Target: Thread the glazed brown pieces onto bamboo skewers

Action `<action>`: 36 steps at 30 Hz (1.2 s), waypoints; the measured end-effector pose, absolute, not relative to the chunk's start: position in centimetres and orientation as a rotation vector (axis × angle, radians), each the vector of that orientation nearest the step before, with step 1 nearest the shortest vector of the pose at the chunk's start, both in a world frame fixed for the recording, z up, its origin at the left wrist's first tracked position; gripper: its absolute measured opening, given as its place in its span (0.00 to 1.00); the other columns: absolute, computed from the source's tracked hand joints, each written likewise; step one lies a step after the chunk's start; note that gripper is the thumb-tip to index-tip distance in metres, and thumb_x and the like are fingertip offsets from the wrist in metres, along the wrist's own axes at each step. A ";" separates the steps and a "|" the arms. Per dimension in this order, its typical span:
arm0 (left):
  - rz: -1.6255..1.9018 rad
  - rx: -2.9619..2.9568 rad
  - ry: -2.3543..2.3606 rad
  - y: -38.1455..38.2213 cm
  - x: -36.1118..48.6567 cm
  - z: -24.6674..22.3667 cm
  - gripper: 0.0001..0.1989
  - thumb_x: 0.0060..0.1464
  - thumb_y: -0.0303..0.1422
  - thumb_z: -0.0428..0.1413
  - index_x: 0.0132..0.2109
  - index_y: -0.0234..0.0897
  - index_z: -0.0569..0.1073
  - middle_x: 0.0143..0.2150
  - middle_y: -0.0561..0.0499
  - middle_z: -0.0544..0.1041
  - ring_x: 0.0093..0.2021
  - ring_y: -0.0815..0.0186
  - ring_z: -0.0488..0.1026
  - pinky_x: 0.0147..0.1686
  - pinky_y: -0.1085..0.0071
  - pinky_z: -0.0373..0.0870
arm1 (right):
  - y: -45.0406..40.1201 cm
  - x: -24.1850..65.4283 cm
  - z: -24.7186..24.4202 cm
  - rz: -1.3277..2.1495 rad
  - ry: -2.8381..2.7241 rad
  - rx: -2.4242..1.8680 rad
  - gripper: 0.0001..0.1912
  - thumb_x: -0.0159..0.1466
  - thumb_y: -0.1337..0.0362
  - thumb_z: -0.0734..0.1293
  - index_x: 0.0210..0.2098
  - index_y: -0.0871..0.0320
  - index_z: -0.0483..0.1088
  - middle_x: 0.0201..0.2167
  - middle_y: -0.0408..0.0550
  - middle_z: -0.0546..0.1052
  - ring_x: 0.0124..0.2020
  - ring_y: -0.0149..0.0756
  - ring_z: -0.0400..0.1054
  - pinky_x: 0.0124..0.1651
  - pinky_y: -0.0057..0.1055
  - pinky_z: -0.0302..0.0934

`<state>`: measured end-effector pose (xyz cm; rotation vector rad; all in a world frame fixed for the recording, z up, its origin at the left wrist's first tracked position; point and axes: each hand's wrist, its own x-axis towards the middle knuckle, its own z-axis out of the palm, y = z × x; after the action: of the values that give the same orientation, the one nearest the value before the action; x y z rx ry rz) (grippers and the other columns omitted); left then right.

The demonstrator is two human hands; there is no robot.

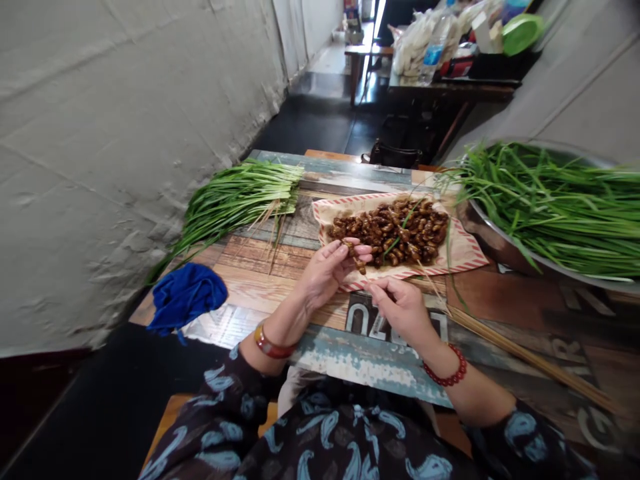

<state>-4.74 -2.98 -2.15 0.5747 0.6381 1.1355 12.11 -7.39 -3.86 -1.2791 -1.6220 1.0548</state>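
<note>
My left hand (327,273) is shut on a few glossy brown insect pupae (356,259) at its fingertips, just off the edge of the paper. The main heap of pupae (390,232) lies on a sheet of paper with a red-and-white striped border (467,252). My right hand (400,310) is close by with its fingertips pinched together near the left hand. Anything thin in that pinch is too small to tell. A thin pale stalk (430,279) crosses the paper's near corner to the right of the pinch.
A bundle of bamboo skewers (525,353) lies at the right on the painted wooden table (370,357). A steel basin of chives (550,207), a chive bundle (235,207) and a blue cloth (185,300) surround the paper. A plaster wall (125,147) bounds the left.
</note>
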 end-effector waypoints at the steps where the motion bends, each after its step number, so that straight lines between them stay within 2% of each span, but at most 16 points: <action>1: 1.131 0.576 0.645 -2.9 -4.8 -2.2 0.13 0.51 0.32 0.64 0.44 0.32 0.76 0.42 0.43 0.81 0.43 0.61 0.79 0.53 0.63 0.69 | -7.3 12.1 -3.8 1.069 -1.613 -1.271 0.15 0.65 0.57 0.63 0.25 0.57 0.70 0.18 0.40 0.69 0.18 0.28 0.61 0.24 0.26 0.56; 8: 1.130 0.629 0.718 -2.2 -5.6 -1.9 0.18 0.54 0.39 0.61 0.49 0.34 0.74 0.47 0.42 0.80 0.43 0.60 0.79 0.51 0.61 0.71 | -6.8 12.2 -3.5 1.044 -1.613 -1.255 0.13 0.65 0.57 0.64 0.29 0.57 0.73 0.21 0.42 0.73 0.23 0.30 0.65 0.24 0.26 0.59; 12: 1.213 0.674 0.795 -1.8 -6.3 -1.9 0.17 0.53 0.39 0.62 0.46 0.34 0.75 0.43 0.44 0.81 0.41 0.62 0.79 0.50 0.63 0.73 | -6.8 12.3 -3.5 1.043 -1.660 -1.208 0.14 0.65 0.58 0.64 0.28 0.57 0.73 0.22 0.43 0.74 0.26 0.31 0.68 0.28 0.26 0.61; 20: 1.324 0.600 0.828 -1.0 -7.8 -2.1 0.12 0.52 0.37 0.62 0.41 0.34 0.75 0.40 0.47 0.81 0.40 0.66 0.78 0.49 0.67 0.73 | -6.6 12.9 -3.9 0.918 -1.767 -1.117 0.08 0.64 0.63 0.66 0.33 0.58 0.76 0.32 0.47 0.80 0.33 0.34 0.72 0.39 0.30 0.64; 26: 1.330 0.636 0.843 -0.8 -8.2 -2.1 0.14 0.52 0.38 0.62 0.42 0.34 0.74 0.41 0.46 0.80 0.39 0.66 0.78 0.47 0.67 0.74 | -6.6 13.2 -3.2 0.838 -1.886 -1.112 0.09 0.64 0.64 0.65 0.29 0.57 0.74 0.27 0.45 0.78 0.29 0.33 0.70 0.34 0.30 0.61; 29: 1.377 0.645 0.874 -0.7 -8.1 -2.2 0.14 0.52 0.37 0.62 0.43 0.34 0.73 0.41 0.45 0.80 0.37 0.67 0.79 0.45 0.68 0.74 | -6.2 13.8 -2.8 0.787 -1.819 -1.160 0.10 0.64 0.63 0.64 0.29 0.57 0.74 0.27 0.46 0.78 0.31 0.34 0.70 0.37 0.30 0.62; 36: 1.419 0.680 0.902 -0.6 -8.2 -2.0 0.17 0.50 0.38 0.63 0.44 0.35 0.72 0.41 0.45 0.80 0.35 0.68 0.79 0.42 0.69 0.74 | -3.6 19.0 -3.1 0.413 -1.586 -1.547 0.13 0.63 0.58 0.64 0.29 0.58 0.76 0.25 0.45 0.77 0.27 0.34 0.68 0.31 0.29 0.58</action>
<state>-8.17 -0.64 -2.02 0.6802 0.9022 1.4186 18.99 -3.62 -3.06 -1.5472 -1.5863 0.4127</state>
